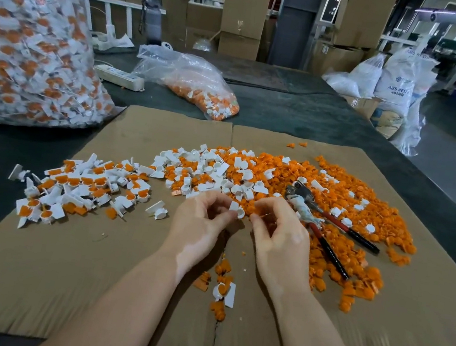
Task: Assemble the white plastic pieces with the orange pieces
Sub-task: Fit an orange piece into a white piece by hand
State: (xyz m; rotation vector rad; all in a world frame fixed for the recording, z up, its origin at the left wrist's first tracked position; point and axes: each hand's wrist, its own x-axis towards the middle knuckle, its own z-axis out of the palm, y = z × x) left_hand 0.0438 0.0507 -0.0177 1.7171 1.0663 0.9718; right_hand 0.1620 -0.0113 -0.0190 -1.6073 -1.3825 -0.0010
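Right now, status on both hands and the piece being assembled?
Left hand pinches white piece. Right hand pinches small orange piece beside it, not yet joined. Pliers lie right, clear.

A big white sack (396, 85) at the far right has dark letters that say "ABS RESIN". There are smaller letters under that and more at the top, but they are too blurry to read.

joined pieces (84, 185) left | loose pieces (278, 180) right | pliers (328, 225) on loose pieces
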